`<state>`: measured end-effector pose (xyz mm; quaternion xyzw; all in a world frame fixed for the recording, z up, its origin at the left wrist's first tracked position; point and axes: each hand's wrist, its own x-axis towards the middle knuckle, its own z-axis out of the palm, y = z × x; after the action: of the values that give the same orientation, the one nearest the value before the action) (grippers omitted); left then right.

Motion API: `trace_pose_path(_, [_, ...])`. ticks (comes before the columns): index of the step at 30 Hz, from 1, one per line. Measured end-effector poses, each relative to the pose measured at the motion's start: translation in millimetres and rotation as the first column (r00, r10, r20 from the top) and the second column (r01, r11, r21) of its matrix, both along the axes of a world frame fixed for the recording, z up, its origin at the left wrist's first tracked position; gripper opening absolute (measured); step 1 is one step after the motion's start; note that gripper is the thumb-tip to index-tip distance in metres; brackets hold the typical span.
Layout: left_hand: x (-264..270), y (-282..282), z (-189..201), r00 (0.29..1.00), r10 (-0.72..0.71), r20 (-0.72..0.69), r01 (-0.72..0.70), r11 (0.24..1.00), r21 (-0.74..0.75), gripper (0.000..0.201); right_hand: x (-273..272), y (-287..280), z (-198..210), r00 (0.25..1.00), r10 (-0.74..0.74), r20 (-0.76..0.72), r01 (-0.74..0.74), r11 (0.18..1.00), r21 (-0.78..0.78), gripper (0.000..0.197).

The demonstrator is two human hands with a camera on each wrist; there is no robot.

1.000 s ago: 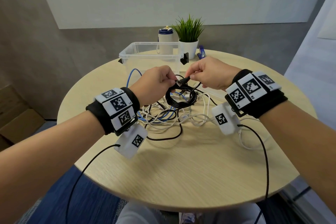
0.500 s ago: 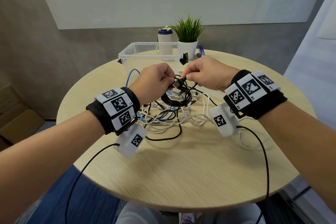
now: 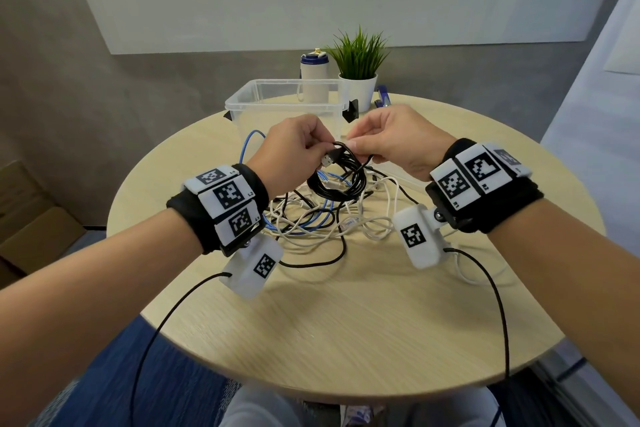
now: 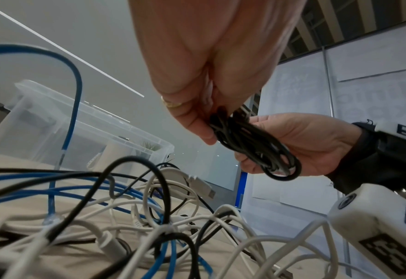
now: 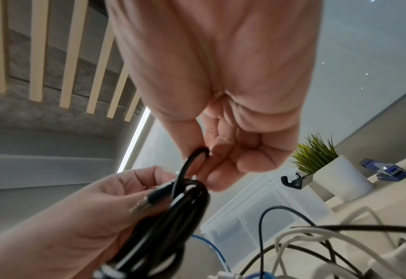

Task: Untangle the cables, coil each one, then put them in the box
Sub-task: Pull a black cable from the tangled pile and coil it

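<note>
My left hand (image 3: 294, 152) is curled round the black cable coil (image 3: 337, 180), pinching its top. The round loops hang down from my fingers, just over the messy pile of cables (image 3: 322, 222) on the round table (image 3: 346, 322). The shiny USB plug (image 3: 328, 159) sticks out just beside my left fingertips, pointing down toward my wrist. To the right, my right hand (image 3: 391, 142) pinches a loose bit of the same black cable at the top of the coil, so both hands touch it and my fingertips almost meet. I think I am tucking that end round the loops so the coil stays shut. The loose end makes a little arch right by my right thumb, so my right hand is the one to wrap it. The clear plastic box (image 3: 277, 94) sits past my fingers, a bit nearer my left hand. The blue cable (image 3: 254, 142) and the white cables (image 3: 374, 225) lie tangled below my fingers.
</note>
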<state>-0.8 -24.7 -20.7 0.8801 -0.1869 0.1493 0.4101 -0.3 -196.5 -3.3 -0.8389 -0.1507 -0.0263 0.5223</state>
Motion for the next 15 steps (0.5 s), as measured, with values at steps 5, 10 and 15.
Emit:
trace_pose_path(5, [3.2,2.4,-0.3,0.994,0.108,0.012,-0.107,0.991,-0.079,0.021,-2.2,1.9,-1.5,0.99,0.023,-0.139,-0.012,0.997,0.075,0.017])
trace_pose_path(10, [-2.3,3.6,6.4,0.997,0.071,-0.028,-0.075,0.987,-0.14,0.019,-6.3,5.5,-5.2,0.975,0.068,-0.213,-0.008,0.963,0.268,0.019])
trace_pose_path(15, [-5.3,3.0,6.7,0.998,0.025,-0.063,-0.035,0.988,-0.152,0.012,-6.3,5.6,-2.3,0.987,0.018,-0.158,0.038,0.938,0.346,0.018])
